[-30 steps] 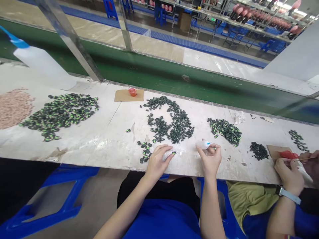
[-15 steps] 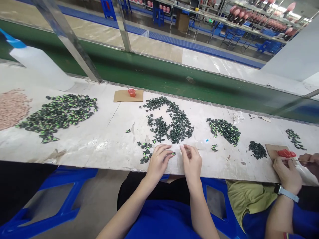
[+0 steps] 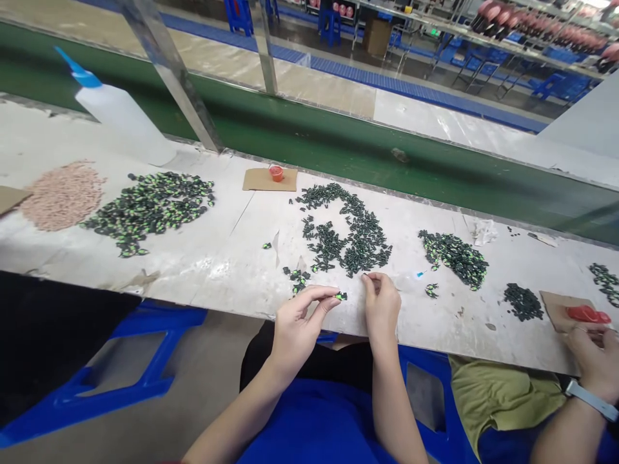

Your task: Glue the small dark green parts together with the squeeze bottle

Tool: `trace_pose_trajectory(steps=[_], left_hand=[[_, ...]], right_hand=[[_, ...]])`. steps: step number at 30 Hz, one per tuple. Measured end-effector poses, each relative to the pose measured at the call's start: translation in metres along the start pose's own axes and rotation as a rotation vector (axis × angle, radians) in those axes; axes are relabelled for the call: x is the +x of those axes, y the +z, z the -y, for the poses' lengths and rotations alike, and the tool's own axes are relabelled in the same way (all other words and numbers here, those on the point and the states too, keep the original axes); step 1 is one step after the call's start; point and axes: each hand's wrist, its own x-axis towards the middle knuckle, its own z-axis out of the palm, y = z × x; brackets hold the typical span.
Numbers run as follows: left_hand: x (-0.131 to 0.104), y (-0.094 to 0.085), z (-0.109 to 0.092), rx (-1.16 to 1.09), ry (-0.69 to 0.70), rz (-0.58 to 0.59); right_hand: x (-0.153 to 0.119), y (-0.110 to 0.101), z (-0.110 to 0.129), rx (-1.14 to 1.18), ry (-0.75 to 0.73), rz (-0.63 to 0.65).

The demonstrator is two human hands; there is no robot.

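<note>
Between thumb and forefinger, my left hand (image 3: pixel 300 322) pinches a small black and green piece (image 3: pixel 341 296) above the table's front edge. My right hand (image 3: pixel 382 306) is closed at the fingertips, just below the pile of small dark green pieces (image 3: pixel 363 241); something tiny and dark shows at its tips, too small to name. Beside my left hand, several black and green pieces (image 3: pixel 296 277) lie loose on the white table (image 3: pixel 232 258).
A black-green pile (image 3: pixel 155 206), pink pile (image 3: pixel 65 195) and white bottle (image 3: pixel 123 119) are at left. A red cup (image 3: pixel 276 173) sits on cardboard behind. To the right are more piles (image 3: pixel 454 258) and a neighbouring person's hand (image 3: pixel 594 354) by red containers (image 3: pixel 585 314).
The view has shifted, so the table's contents appear further right. My left hand now holds its piece out further from the fingertips. My right fingertips have come together near the dark green pile.
</note>
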Motion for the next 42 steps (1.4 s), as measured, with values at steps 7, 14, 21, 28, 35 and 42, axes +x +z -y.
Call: trace_pose_trajectory(steps=[7,14,21,28,35,42], left_hand=[[0.000,0.000,0.003,0.055,0.086,0.047],[-0.001,0.000,0.000,0.108,0.135,0.075],[-0.002,-0.001,0.001,0.141,0.187,0.127],[-0.004,-0.002,0.001,0.106,0.126,0.186],[-0.007,0.003,-0.007,0.170,0.150,0.183],[-0.007,0.005,-0.010,0.216,0.156,0.184]], right_hand=[[-0.026,-0.023,0.024,0.554,0.089,0.109],[-0.044,-0.033,0.037,0.598,-0.064,0.230],[-0.041,-0.030,0.034,0.667,-0.025,0.254],[-0.043,-0.032,0.033,0.771,0.137,0.324],[-0.043,-0.025,0.030,0.835,0.087,0.225],[-0.047,-0.023,0.026,0.782,0.024,0.205]])
